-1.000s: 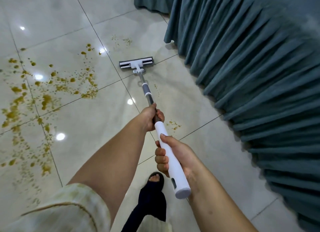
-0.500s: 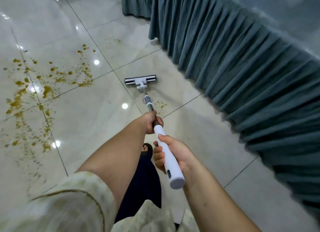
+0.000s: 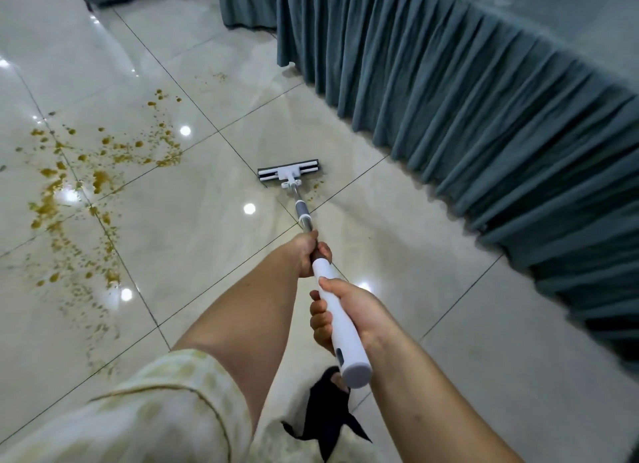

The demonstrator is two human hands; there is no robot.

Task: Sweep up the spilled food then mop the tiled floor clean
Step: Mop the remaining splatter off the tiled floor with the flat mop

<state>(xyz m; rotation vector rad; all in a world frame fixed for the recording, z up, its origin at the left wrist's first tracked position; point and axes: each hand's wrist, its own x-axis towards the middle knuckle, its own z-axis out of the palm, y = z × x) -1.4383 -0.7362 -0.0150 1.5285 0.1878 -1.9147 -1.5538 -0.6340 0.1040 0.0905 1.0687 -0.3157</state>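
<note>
Logger: Pulled back toward you since the earlier frame: the flat white-and-black mop head (image 3: pixel 289 172). A small patch of yellow-brown crumbs (image 3: pixel 316 190), which lay between the head and your hands, now sits just beside the head's near right corner.

Checker: Grip status?

Logger: Your left hand (image 3: pixel 307 255) is wrapped round the shaft where its dark collar meets the white grip, forward of the right. Your right hand (image 3: pixel 349 315) clasps the white grip further back, fingers curled under and thumb on top. The grey end cap sticks out behind it.

Checker: Tool position relative to the hands?

Logger: The long mop with metal shaft and white plastic handle (image 3: pixel 302 213) runs from the right hand through the left, then out and slightly left. Its head lies flat on the glossy pale tiled floor (image 3: pixel 193 241), well ahead of both hands.

Checker: Spill?

Logger: The main scatter of yellow-brown spilled food (image 3: pixel 103 179) lies well left of the head, across several tiles. A teal pleated fabric skirt (image 3: pixel 466 117) hangs to the floor on the right.

Checker: Anything else?

Logger: Cream patterned sleeve (image 3: pixel 162 410) on your left arm; a foot in a dark open-toed shoe (image 3: pixel 333 381) below the end cap.
</note>
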